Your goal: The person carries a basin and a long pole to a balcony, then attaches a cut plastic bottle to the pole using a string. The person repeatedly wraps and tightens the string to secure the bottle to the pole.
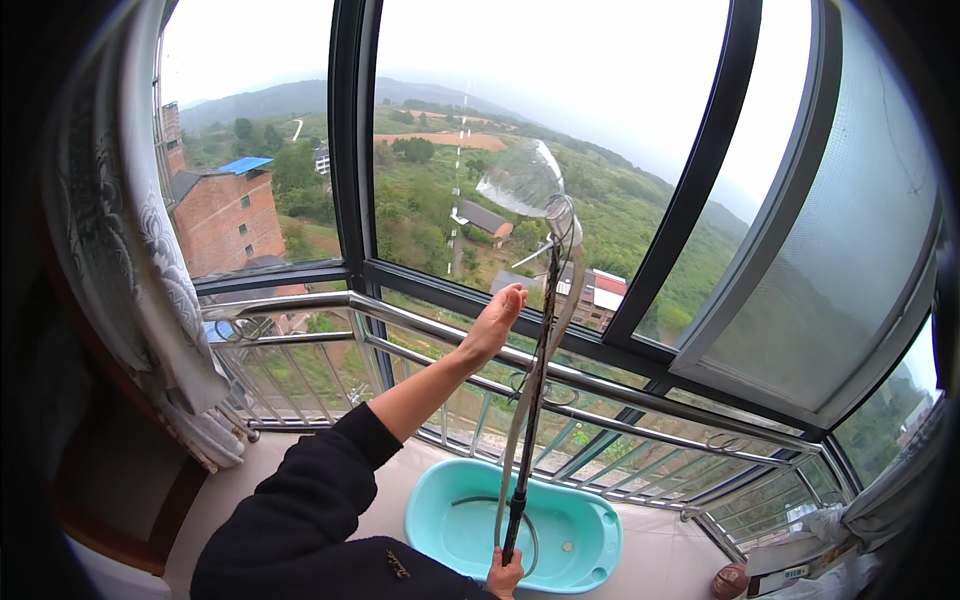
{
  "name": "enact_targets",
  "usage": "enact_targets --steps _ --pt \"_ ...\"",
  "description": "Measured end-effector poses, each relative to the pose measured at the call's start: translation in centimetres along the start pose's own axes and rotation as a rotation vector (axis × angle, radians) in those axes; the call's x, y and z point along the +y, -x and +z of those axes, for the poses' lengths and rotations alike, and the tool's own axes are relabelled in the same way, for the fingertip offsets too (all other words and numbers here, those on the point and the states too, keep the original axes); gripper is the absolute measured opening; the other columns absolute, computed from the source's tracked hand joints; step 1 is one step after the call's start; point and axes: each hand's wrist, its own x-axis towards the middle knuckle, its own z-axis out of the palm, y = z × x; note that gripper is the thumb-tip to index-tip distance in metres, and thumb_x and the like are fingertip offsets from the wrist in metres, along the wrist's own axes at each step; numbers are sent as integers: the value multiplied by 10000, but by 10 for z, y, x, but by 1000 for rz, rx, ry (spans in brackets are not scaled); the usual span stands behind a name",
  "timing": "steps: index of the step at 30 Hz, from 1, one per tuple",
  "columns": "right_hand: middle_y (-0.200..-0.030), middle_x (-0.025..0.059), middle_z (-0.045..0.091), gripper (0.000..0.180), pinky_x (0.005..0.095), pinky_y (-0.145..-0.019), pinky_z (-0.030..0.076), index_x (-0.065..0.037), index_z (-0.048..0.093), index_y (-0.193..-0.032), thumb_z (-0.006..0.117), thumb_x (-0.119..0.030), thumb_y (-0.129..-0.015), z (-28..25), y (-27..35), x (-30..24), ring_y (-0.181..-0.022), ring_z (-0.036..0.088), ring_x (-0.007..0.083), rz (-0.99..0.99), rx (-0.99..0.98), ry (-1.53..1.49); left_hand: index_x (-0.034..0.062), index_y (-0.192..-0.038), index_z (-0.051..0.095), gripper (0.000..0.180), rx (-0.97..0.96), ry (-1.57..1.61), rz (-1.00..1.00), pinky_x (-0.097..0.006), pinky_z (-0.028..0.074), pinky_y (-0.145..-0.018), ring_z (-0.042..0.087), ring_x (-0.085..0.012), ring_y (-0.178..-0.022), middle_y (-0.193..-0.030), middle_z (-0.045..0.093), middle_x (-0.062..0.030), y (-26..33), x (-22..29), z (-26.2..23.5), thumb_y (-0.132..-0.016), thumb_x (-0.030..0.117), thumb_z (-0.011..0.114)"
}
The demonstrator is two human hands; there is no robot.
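My right hand (505, 575) is wrapped round the lower end of a long dark pole (533, 405), which rises slanting past the railing to the window. A pale flexible hose (571, 300) runs alongside the pole. At its top is a clear, flared shape (525, 180) in front of the glass; whether it is plastic or spread water I cannot tell. My left hand (492, 328) is raised beside the pole's upper part, not touching it, seen edge-on with its fingers seemingly stretched and nothing in them. Below stands a turquoise plastic tub (425, 510), with a length of hose inside.
A metal railing (440, 328) crosses before the dark-framed windows (355, 150). Patterned curtains (130, 230) hang at left. A frosted pane (810, 250) is at right. On the tiled floor (650, 560) at lower right are a brown ball (730, 580) and piled cloth (830, 575).
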Motion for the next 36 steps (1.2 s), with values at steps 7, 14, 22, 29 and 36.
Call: enact_targets --steps 7,14,22,29,36 --pt "-764 178 598 315 455 -590 438 -67 567 -1005 571 -326 -825 38 64 85 -695 565 386 164 -55 252 113 -1225 337 798 72 241 -372 -362 468 -758 597 -201 -789 -926 555 -106 -14 -8 -5 -752 754 284" --pt "-764 153 621 344 397 -655 462 -39 536 -920 614 -350 -796 34 47 82 -737 608 332 350 -546 137 95 -955 412 777 -49 310 -515 -386 519 -663 592 -225 -619 -720 542 -68 25 -15 -2 -718 796 174" --pt "-1036 138 597 566 358 -736 495 -74 518 -1150 726 -136 -627 -13 -74 -29 -834 613 288 529 -998 160 96 -1008 396 794 -190 358 -436 -361 492 -714 593 -214 -686 -781 541 -69 48 1 6 -732 780 102" --pt "-1142 136 516 571 367 -943 360 -27 338 -1315 500 -379 -895 -70 -233 -203 -1058 500 219 -175 -369 -667 81 -1076 395 830 -263 266 -435 -383 473 -777 616 -239 -771 -842 573 -98 48 16 40 -740 771 80" --pt "-705 -14 463 354 196 -538 337 -9 468 -1101 438 -323 -939 -85 -280 -257 -603 397 54 -212 -334 -645 49 -1105 429 849 -34 -497 -109 -340 379 -867 535 -210 -959 -966 551 -116 39 25 42 -768 770 133"
